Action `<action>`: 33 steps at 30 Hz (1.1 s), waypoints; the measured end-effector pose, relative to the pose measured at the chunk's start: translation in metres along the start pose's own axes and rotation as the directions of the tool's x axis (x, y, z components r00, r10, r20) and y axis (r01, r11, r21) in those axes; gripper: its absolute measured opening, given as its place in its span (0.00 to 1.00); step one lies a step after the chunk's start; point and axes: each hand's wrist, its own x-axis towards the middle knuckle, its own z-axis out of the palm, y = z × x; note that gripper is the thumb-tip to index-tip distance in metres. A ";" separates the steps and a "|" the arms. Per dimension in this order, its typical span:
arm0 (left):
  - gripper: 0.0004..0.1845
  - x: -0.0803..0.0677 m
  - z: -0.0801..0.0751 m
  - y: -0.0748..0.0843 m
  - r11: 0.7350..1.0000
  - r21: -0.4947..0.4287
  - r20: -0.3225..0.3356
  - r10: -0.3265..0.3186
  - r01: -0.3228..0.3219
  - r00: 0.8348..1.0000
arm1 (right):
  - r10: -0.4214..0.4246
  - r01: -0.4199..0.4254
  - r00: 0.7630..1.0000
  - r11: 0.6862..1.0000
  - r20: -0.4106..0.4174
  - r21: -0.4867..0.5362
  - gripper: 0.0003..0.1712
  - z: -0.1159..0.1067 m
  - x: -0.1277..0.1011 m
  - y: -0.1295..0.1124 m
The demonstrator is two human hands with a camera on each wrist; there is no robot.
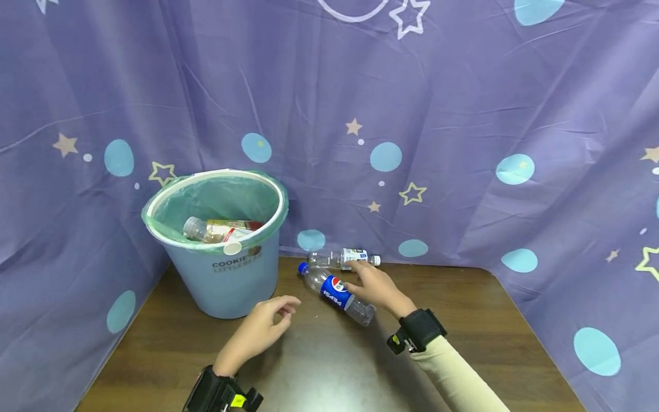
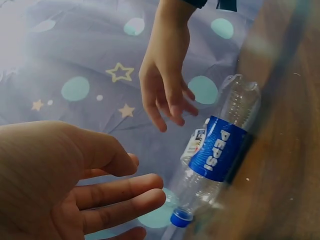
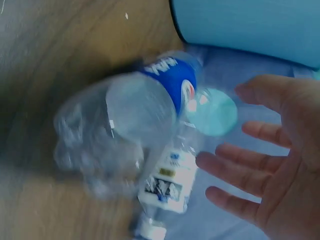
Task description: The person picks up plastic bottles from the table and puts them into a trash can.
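A clear Pepsi bottle [image 1: 337,290] with a blue cap and blue label lies on the table, its cap toward the bucket. Behind it lies a second clear bottle [image 1: 329,260] with a white cap and pale label. My right hand [image 1: 378,286] hovers over the two bottles, fingers spread and relaxed, holding nothing; in the right wrist view its fingertips [image 3: 205,160] overlap the pale label. To the left of the Pepsi bottle, my left hand [image 1: 262,329] is held over the table in front of the bucket, fingers loosely bent and the palm holding nothing.
A light blue bucket [image 1: 226,286] lined with a green bag [image 1: 216,194] stands at the table's back left. Inside it lie a clear bottle [image 1: 198,229] and other packaging. A purple patterned curtain [image 1: 463,114] hangs behind the brown wooden table [image 1: 463,315].
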 end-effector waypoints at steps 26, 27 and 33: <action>0.14 -0.008 0.012 -0.011 1.000 -0.001 0.004 0.005 -0.005 1.000 | 0.225 -0.218 0.973 0.969 0.050 -0.118 0.53 0.053 0.025 -0.005; 0.14 -0.010 0.014 -0.011 1.000 -0.005 0.017 -0.003 0.004 1.000 | 0.233 -0.225 0.971 0.966 0.053 -0.124 0.54 0.057 0.023 -0.005; 0.14 -0.019 0.026 -0.013 0.999 -0.018 0.066 -0.037 0.038 0.997 | 0.294 -0.288 0.955 0.951 0.040 -0.112 0.52 0.074 0.015 -0.004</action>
